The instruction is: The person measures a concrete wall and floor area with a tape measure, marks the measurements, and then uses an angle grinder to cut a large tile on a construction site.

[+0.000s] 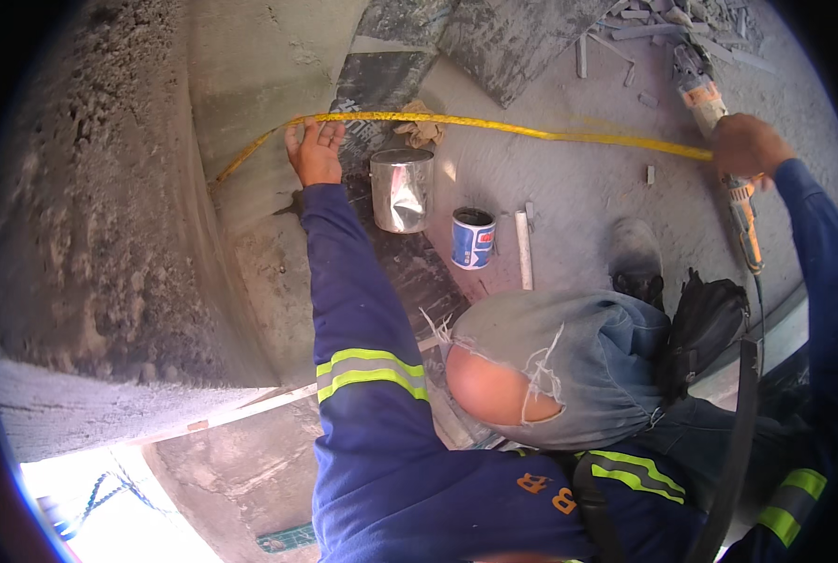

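Observation:
A yellow tape measure (494, 123) runs in a long bowed line from the concrete wall at the left across to my right. My left hand (317, 155) is at its left part, fingers up against the blade where it bends down toward the wall. At the far right my right hand (749, 147), somewhat blurred, is closed on the other end. Any tape case there is hidden by the fingers. Under and beside that hand lies an orange and grey angle grinder (743, 220), its head pointing away and its cord trailing toward me.
A silver tin (403, 192) and a smaller blue and white can (473, 239) stand mid-floor, near a pale stick (524, 249). Crumpled brown paper (421, 127) lies behind the tin. Rubble (653, 28) covers the far right. A black bag (709, 319) sits by my knee.

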Demonstrator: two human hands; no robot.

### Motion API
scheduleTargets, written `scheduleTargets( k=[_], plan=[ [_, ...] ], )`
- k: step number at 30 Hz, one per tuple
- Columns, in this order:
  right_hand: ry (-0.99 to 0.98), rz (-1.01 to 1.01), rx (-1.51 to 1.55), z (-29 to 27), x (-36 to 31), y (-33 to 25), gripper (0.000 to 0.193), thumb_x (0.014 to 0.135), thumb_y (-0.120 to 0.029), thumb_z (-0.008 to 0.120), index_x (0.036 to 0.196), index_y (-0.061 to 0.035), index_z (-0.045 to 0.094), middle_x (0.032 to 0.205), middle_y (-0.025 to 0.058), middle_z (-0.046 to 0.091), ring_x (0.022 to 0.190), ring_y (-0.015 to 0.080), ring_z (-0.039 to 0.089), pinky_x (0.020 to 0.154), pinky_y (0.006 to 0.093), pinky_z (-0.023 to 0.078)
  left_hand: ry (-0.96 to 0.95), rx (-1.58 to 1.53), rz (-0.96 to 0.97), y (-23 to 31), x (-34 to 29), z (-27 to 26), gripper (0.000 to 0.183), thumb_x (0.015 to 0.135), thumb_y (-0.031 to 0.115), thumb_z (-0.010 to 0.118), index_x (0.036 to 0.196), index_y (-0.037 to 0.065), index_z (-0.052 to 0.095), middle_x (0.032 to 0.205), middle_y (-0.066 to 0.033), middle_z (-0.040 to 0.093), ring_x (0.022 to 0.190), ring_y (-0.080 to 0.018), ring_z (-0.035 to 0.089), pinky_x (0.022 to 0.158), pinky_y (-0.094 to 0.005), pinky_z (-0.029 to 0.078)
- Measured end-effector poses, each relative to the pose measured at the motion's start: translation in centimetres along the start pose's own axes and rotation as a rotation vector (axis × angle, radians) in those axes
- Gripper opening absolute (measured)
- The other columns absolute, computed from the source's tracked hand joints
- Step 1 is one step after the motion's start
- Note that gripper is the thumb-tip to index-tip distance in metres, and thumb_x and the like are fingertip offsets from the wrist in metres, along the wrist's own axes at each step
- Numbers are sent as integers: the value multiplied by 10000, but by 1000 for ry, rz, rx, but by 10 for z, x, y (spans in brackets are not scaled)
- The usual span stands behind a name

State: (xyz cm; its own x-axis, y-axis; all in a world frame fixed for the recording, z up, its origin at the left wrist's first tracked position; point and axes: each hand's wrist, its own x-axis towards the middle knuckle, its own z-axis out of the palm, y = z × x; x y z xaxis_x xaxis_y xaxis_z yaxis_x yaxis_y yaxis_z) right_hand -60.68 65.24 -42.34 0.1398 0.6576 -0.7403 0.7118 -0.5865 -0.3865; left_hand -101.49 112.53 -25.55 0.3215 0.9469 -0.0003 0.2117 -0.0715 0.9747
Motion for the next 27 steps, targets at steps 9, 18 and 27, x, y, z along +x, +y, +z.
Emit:
scheduleTargets(
  k=[9, 18, 27],
  plan=[
    [-110, 173, -14, -30, -14, 60, 207, 857, -69, 613, 904, 57, 771, 673, 175, 688, 546, 317, 722, 445, 473, 595, 141, -239, 38, 9, 16, -30, 459, 1084, 372, 631, 1502, 239, 495, 1359, -31, 569, 1211, -259, 580, 1087, -516, 463],
    [178, -644, -247, 54, 71, -13, 227, 889, -189, 630, 952, -10, 755, 922, 120, 764, 816, 313, 766, 722, 435, 643, 40, 104, 27, 42, 28, -35, 497, 1109, 327, 608, 1540, 102, 504, 1498, -72, 493, 1258, -294, 558, 1094, -477, 514],
    [-164, -81, 513, 77, 48, -122, 352, 935, -168, 498, 1042, 74, 730, 886, 187, 759, 708, 301, 787, 572, 440, 656, 156, 227, 48, 51, 71, -58, 426, 1074, 279, 680, 1390, 11, 582, 1391, -126, 588, 1230, -392, 664, 974, -462, 621]
  ],
)
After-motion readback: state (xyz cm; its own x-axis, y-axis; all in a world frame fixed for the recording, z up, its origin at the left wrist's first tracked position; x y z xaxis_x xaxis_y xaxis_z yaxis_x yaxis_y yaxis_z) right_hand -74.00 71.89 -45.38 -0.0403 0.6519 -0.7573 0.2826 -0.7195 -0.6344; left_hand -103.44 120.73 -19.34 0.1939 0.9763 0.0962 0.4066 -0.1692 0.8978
